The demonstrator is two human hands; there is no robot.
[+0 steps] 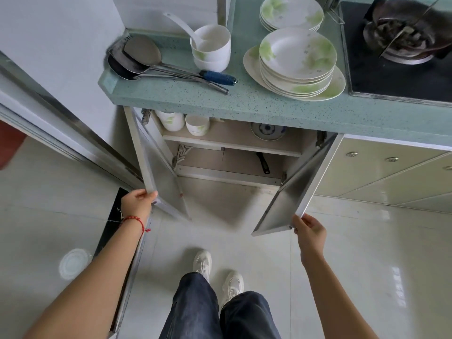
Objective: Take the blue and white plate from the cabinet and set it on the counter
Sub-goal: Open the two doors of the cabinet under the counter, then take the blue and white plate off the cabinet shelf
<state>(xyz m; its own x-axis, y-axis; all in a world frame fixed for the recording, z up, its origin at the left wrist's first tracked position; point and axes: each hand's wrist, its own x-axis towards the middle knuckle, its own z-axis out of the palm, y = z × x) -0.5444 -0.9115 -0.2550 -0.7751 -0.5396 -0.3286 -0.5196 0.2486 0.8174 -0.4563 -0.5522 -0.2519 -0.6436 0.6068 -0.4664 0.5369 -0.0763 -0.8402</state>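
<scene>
The blue and white plate lies on the upper shelf of the open cabinet, right of centre, partly hidden under the edge of the green speckled counter. Both cabinet doors stand wide open. My left hand grips the outer edge of the left door. My right hand grips the lower corner of the right door. Both hands are well below and in front of the plate.
White bowls sit on the shelf's left. A black pan handle shows on the lower level. On the counter lie metal spatulas, stacked bowls with a ladle and stacked green-patterned plates. A stove with a wok is at right.
</scene>
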